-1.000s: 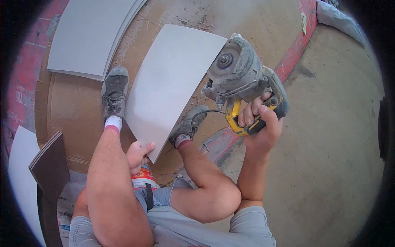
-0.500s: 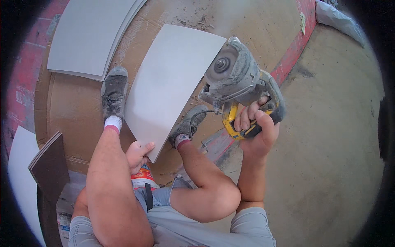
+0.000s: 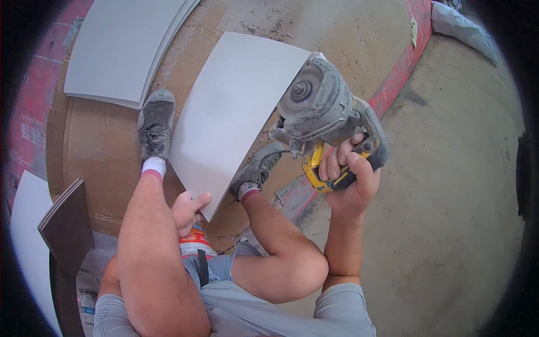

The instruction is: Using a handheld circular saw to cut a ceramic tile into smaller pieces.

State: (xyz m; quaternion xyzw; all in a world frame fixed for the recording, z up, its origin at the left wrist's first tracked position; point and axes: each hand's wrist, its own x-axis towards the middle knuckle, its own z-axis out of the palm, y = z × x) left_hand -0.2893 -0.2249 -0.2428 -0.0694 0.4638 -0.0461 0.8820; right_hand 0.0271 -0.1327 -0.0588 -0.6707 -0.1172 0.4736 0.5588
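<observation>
My left hand (image 3: 188,212) grips the near corner of a white tile (image 3: 236,106), thumb on top and fingers underneath. The tile slants away from me between my two shoes. In my right hand (image 3: 353,174) is a dusty grey and yellow power cutter (image 3: 320,106), held by its yellow-and-black handle. Its round blade (image 3: 301,90) lies along the tile's right edge, near the far right corner. Whether the blade is in the tile there, I cannot make out. My right shoe (image 3: 258,168) is close to the tile's right edge, partly beneath it.
Several white tiles (image 3: 123,48) are stacked at the far left on brown cardboard (image 3: 92,151). Brown-backed tiles (image 3: 67,224) lean near my left side. A white and red bucket (image 3: 196,241) is under me. Debris (image 3: 272,28) and faint dust lie beyond the tile. A pale bag (image 3: 460,28) is far right.
Almost nothing differs. The cutter is very slightly shifted along the tile's edge; both hands keep their grip.
</observation>
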